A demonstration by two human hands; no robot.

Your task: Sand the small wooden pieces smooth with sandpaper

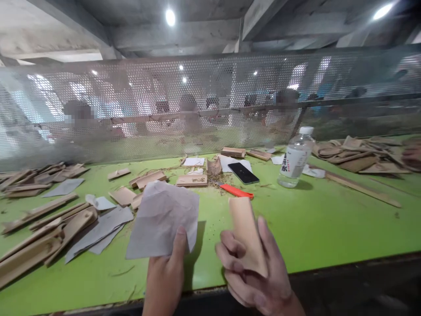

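Note:
My left hand (166, 276) grips a creased greyish-white sheet of paper (164, 219), thumb on top and the other fingers hidden beneath it. To its right, my right hand (259, 272) is closed around a smooth, pale tan strip (245, 228) that looks like bamboo, its upper end tilted away from me. The two hands are apart, over the front of the green table (329, 228). Just beyond the strip lies an orange utility knife (236, 190). A black phone (243, 172) rests behind the knife.
Bamboo-like pieces (46, 241) and grey paper sheets (101, 228) spread over the left. A water bottle (295, 160) stands right of the phone. More strips (358, 153) are heaped at the far right, beside another person's blurred hand (412, 156). A perforated screen (204, 105) borders the back.

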